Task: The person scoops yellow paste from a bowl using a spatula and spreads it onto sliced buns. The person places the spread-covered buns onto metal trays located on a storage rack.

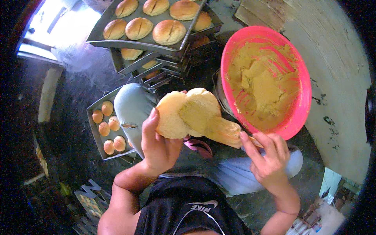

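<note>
My left hand (158, 147) holds a split bread bun (186, 111), opened so its soft inside faces up. My right hand (268, 158) grips a wooden spatula (227, 133) whose blade is coated in yellow filling and lies against the cut face of the bun. A pink plastic bowl (301, 113) with yellow filling smeared inside sits just right of the bun.
Stacked metal trays (102, 39) of baked buns stand at the top. A smaller tray (93, 131) with several small buns lies on the dark floor at left. My knees in light jeans (133, 105) are below the bun. A pale wall (340, 78) runs along the right.
</note>
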A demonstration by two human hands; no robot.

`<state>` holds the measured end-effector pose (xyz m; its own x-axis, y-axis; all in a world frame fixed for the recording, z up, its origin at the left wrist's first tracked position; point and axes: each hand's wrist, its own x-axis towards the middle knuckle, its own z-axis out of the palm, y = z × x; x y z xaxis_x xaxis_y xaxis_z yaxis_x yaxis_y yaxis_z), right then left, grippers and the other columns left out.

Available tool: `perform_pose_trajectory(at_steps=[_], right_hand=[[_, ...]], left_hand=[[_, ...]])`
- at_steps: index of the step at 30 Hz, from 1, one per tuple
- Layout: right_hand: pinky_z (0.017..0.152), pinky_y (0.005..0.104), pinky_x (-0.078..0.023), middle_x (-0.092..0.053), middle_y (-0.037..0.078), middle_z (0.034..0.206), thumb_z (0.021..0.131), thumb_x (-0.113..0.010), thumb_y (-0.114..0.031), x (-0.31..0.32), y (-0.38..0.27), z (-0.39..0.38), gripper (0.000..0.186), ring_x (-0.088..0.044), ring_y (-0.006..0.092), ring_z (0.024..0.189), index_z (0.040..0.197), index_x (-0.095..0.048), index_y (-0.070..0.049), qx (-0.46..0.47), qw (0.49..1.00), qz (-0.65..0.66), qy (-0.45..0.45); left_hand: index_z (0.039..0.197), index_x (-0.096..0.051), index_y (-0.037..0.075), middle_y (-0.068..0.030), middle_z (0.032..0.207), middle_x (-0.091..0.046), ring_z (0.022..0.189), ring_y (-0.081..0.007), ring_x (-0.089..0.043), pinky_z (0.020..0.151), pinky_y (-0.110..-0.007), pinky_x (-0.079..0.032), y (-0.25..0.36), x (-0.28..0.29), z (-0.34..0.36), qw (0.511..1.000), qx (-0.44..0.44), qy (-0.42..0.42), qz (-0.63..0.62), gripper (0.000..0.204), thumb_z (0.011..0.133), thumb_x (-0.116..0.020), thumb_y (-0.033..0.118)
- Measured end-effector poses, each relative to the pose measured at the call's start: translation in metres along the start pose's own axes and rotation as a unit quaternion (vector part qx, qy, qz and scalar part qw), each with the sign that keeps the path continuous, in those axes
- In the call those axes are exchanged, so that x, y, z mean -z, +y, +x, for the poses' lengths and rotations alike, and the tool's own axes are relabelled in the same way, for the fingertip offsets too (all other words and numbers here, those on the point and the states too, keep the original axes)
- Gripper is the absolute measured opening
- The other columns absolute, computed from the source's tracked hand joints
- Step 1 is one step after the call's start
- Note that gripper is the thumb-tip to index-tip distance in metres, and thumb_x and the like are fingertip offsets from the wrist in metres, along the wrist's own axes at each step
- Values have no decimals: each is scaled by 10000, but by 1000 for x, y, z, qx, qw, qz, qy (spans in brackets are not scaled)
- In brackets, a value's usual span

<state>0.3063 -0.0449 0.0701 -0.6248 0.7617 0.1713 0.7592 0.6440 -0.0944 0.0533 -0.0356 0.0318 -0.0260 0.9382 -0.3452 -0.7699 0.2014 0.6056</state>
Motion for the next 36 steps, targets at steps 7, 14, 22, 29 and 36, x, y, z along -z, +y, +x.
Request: perform_pose_trajectory(at_steps=[7, 14, 22, 29, 36], right_hand=[[598, 300, -486, -633, 113, 848, 946, -540, -61, -4, -9, 3, 117, -607, 210, 710, 1022, -600, 3, -219, 905, 346, 112], [693, 331, -567, -602, 138, 1029, 1017, -430, -159, -41, -17, 12, 174, -637, 189, 807, 1150, -451, -49, -305, 614, 710, 160], [924, 397, -517, -550, 122, 1214, 1015, -414, -149, -54, -30, 13, 282, -582, 242, 1111, 1275, -420, -38, -309, 434, 827, 179], [903, 498, -529, -434, 250, 1372, 1010, -425, -204, -45, -26, 25, 393, -538, 397, 1185, 1345, -335, -20, -196, 474, 850, 116], [755, 495, -580, -494, 267, 1247, 974, -516, -251, -32, 39, 4, 330, -641, 370, 949, 1198, -430, -25, -266, 557, 760, 206]], left_hand=[[1345, -432, -10, -219, 1385, -466, 1282, -364, -470, 1078, -501, -379, 33, -1, -1, 995, 31, -62, -72, 710, 923, -405, 561], [1373, -401, -32, -215, 1377, -472, 1250, -360, -501, 1043, -492, -410, 27, -13, -6, 992, 80, -97, 12, 804, 888, -407, 608], [1451, -255, -7, -161, 1329, -478, 1213, -274, -512, 969, -411, -475, 1, -4, 3, 976, 41, -164, 134, 850, 845, -622, 462], [1411, -276, -1, -127, 1312, -470, 1262, -210, -440, 1077, -350, -335, -4, -14, 21, 911, -24, -224, 346, 931, 693, -833, 203], [1311, -423, 6, -103, 1165, -578, 1079, -183, -569, 939, -315, -460, 78, -37, 150, 847, -252, -127, 450, 739, 682, -774, 170]])
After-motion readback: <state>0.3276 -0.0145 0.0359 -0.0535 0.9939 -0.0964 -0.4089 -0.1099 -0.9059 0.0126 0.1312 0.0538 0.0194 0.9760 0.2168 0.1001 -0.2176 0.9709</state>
